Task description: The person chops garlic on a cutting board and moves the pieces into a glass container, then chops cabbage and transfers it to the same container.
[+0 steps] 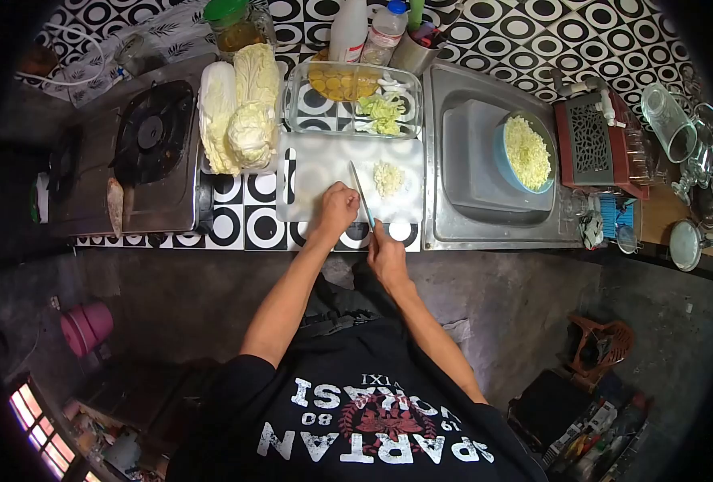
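My right hand (387, 257) grips a knife (359, 186) by its light blue handle, the blade pointing away from me over a translucent cutting board (316, 165). Left of the blade, my left hand (339, 207) rests at the board with its fingers curled in; whatever may be inside them is hidden. A small pile of chopped cabbage (388, 178) lies on the board, right of the knife and apart from both hands. Behind the board stands a glass dish (292, 124) with pale green leaf pieces (383, 112) at its right end.
Whole napa cabbages (244, 104) stand left of the board, beside a gas stove (151, 136). On the right, a blue bowl (501, 157) of chopped cabbage sits in the metal sink (453, 233). Bottles (348, 32) and a green-lidded jar (236, 28) line the back.
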The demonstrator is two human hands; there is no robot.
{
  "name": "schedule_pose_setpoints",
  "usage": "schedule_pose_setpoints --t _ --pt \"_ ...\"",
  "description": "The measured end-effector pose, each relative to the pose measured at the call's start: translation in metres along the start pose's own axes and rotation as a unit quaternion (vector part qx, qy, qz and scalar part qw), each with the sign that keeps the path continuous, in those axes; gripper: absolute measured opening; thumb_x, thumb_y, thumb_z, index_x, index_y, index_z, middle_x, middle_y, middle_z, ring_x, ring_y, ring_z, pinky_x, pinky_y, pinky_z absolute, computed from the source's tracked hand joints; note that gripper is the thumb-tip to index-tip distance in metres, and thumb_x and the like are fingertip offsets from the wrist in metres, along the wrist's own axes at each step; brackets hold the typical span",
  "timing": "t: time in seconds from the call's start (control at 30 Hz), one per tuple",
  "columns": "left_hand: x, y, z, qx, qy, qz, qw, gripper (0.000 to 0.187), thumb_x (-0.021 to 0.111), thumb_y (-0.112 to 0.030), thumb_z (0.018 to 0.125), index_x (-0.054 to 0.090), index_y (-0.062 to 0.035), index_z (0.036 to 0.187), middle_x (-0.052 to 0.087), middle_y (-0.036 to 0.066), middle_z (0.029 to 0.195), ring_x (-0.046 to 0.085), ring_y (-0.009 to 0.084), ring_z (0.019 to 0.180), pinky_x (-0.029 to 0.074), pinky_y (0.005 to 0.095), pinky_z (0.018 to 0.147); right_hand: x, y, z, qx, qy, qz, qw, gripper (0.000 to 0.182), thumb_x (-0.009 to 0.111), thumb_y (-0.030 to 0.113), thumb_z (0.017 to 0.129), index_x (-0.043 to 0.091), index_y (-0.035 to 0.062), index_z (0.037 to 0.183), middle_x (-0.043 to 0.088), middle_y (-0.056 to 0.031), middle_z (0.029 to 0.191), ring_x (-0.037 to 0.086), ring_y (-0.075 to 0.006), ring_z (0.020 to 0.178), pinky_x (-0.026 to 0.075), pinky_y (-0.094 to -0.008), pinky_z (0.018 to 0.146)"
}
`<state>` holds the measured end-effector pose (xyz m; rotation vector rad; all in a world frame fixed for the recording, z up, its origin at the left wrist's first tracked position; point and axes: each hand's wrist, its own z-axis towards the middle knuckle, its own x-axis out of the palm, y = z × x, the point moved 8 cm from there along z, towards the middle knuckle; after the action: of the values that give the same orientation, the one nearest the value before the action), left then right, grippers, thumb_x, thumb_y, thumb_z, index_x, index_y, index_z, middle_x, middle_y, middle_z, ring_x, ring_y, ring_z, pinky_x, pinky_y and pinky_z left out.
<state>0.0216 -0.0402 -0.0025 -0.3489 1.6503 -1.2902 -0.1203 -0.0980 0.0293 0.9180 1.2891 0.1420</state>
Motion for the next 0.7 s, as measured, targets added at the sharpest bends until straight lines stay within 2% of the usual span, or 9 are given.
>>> schedule_pose_setpoints --t 0.1,0.27,0.33,0.43,0.47,0.57,0.63,0.67,0.7 --pt "0.004 0.002 0.001 0.02 -0.015 0.003 1.0 0.008 0.063 -0.003 0.069 0.066 -0.0032 0.076 0.059 0.011 0.074 0.06 0.0245 0.065 0.049 0.0328 0.062 0.007 -0.005 0.003 -0.031 -0.037 0.006 0.999 0.038 0.053 0.005 0.081 0.048 -0.0036 0.118 0.057 -0.0242 0.067 0.058 -0.0406 0.061 0.045 -0.0475 0.057" --pt "0.0 -0.005 0.0 0.016 -0.015 0.003 1.0 0.007 0.064 -0.003 0.067 0.066 -0.0037 0.074 0.059 0.011 0.073 0.06 0.025 0.064 0.048 0.0332 0.061 -0.005 0.007 0.02 0.027 0.025 -0.018 0.999 0.036 0.054 0.006 0.082 0.048 -0.0025 0.117 0.057 -0.0238 0.065 0.057 -0.0401 0.06 0.045 -0.0478 0.057" --pt "-0.001 -0.003 0.002 -0.017 0.003 0.026 1.0 0.004 0.064 -0.004 0.067 0.066 -0.0037 0.071 0.059 0.011 0.071 0.06 0.0255 0.063 0.048 0.0335 0.061 -0.001 0.007 0.01 0.028 0.01 -0.015 0.999 0.036 0.053 0.006 0.082 0.049 -0.0024 0.117 0.057 -0.0239 0.065 0.057 -0.0401 0.06 0.045 -0.048 0.057" --pt "0.001 -0.003 0.003 0.01 0.001 0.032 0.999 0.003 0.064 -0.005 0.067 0.066 -0.0037 0.069 0.059 0.011 0.07 0.06 0.0258 0.063 0.048 0.0339 0.061 0.006 0.006 0.002 0.033 -0.026 -0.006 0.999 0.035 0.052 0.006 0.083 0.05 -0.002 0.116 0.057 -0.0239 0.066 0.058 -0.04 0.062 0.045 -0.048 0.058" --pt "0.001 -0.002 0.004 0.02 0.007 0.033 0.999 0.003 0.064 -0.005 0.067 0.066 -0.0037 0.069 0.059 0.011 0.07 0.06 0.0258 0.063 0.048 0.0339 0.061 0.008 0.005 0.002 0.044 -0.035 -0.003 0.998 0.035 0.053 0.004 0.082 0.052 -0.002 0.116 0.057 -0.0255 0.07 0.058 -0.0406 0.065 0.045 -0.0454 0.059" --pt "0.004 -0.002 0.002 0.028 0.039 0.006 0.999 0.005 0.064 -0.006 0.067 0.067 -0.0043 0.07 0.059 0.012 0.071 0.061 0.0258 0.064 0.048 0.0338 0.061 0.002 0.003 0.007 0.064 -0.066 0.002 0.996 0.035 0.055 0.002 0.081 0.053 -0.0015 0.116 0.057 -0.0267 0.075 0.058 -0.0411 0.068 0.045 -0.0421 0.06" --pt "-0.001 -0.007 0.005 0.022 0.055 0.01 0.998 0.005 0.064 -0.006 0.068 0.068 -0.0044 0.071 0.06 0.012 0.072 0.062 0.0255 0.066 0.049 0.0325 0.063 -0.002 0.006 0.013 0.074 -0.031 0.039 0.996 0.037 0.053 0.007 0.082 0.051 -0.0012 0.118 0.058 -0.026 0.071 0.058 -0.0411 0.066 0.045 -0.0473 0.061" --pt "-0.001 -0.004 0.005 -0.021 0.094 -0.012 0.995 0.013 0.064 -0.007 0.071 0.068 -0.0034 0.082 0.062 0.013 0.079 0.062 0.0229 0.07 0.05 0.0302 0.065 -0.002 0.005 0.01 0.072 -0.04 0.044 0.996 0.037 0.054 0.008 0.082 0.051 0.0005 0.119 0.058 -0.0249 0.071 0.058 -0.0401 0.066 0.045 -0.0469 0.061" --pt "-0.007 -0.009 0.003 -0.008 0.104 -0.008 0.995 0.013 0.064 -0.007 0.071 0.068 -0.0034 0.082 0.062 0.013 0.079 0.062 0.0229 0.07 0.05 0.0302 0.065 -0.003 0.006 0.004 0.078 -0.054 0.047 0.994 0.037 0.054 0.008 0.082 0.051 0.0005 0.119 0.058 -0.0249 0.071 0.058 -0.0401 0.066 0.045 -0.0469 0.061"
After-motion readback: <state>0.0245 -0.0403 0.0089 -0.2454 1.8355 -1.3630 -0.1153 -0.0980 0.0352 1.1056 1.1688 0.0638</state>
